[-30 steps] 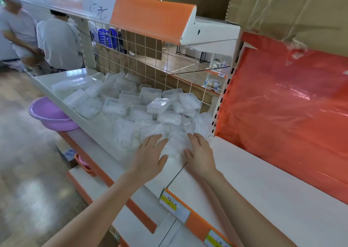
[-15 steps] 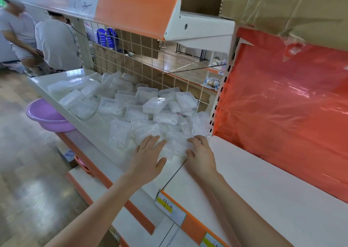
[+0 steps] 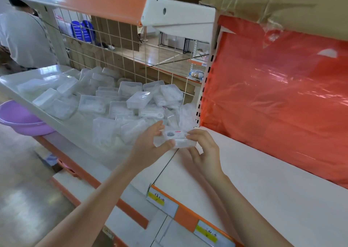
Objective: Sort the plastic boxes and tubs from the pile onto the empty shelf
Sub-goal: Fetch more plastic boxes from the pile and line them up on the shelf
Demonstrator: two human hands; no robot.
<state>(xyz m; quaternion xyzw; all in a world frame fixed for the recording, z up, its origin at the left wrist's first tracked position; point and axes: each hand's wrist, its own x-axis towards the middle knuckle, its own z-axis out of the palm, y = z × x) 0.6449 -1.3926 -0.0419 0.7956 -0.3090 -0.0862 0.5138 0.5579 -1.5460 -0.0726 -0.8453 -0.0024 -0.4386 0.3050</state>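
Barely started, I'd judge: one clear plastic box (image 3: 178,140) was pinched by curled fingers of left hand (image 3: 148,149) and right hand (image 3: 205,152); empty shelf (image 3: 263,181) held nothing; pile (image 3: 113,103) was large.

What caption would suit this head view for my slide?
Left hand and right hand hold a clear box between pile and white shelf.
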